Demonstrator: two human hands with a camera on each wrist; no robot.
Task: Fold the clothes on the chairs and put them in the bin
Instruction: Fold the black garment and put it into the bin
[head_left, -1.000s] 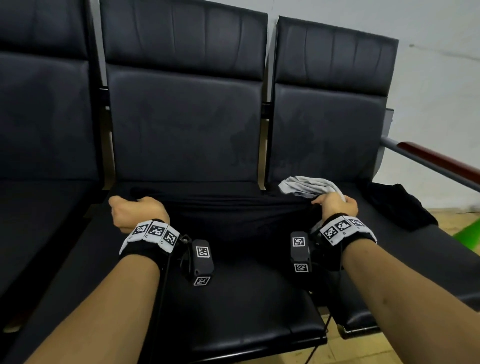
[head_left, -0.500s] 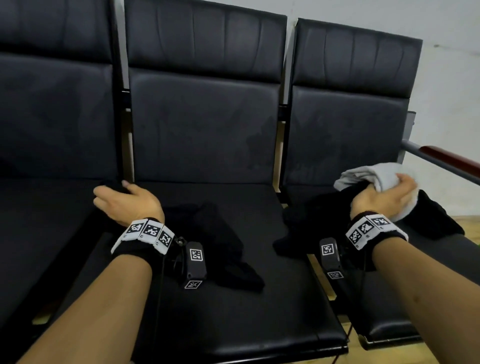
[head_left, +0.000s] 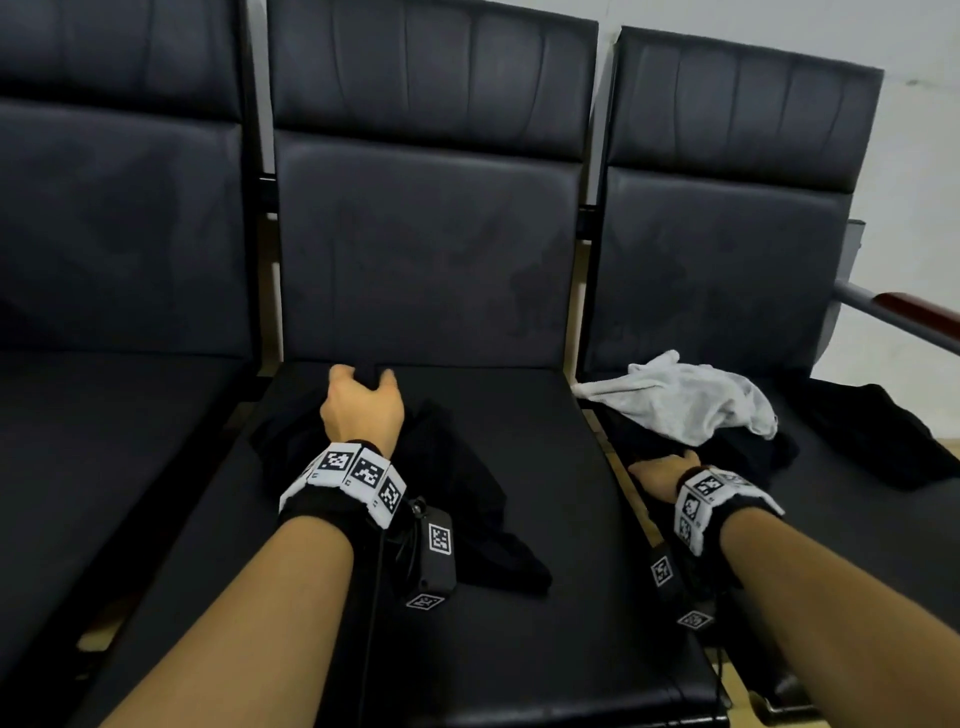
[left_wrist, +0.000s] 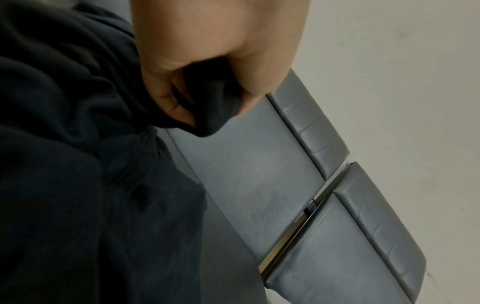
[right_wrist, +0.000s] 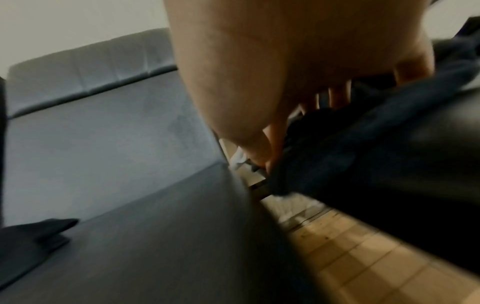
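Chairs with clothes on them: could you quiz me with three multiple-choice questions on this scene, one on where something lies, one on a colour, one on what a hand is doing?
1. Where does the light grey garment lie?
A. On the right-hand chair
B. On the middle chair
C. On the floor

2. What colour is the garment on the middle chair?
A. White
B. Red
C. Black

3. What is the left hand doing?
A. Resting flat and holding nothing
B. Pinching a fold of the black garment
C. Holding the grey garment

Answers:
1. A: the head view shows it heaped at the back of the right-hand seat, partly over dark cloth.
2. C: it shows black against the seat in the head view.
3. B: the left wrist view shows the fingers curled round dark cloth.
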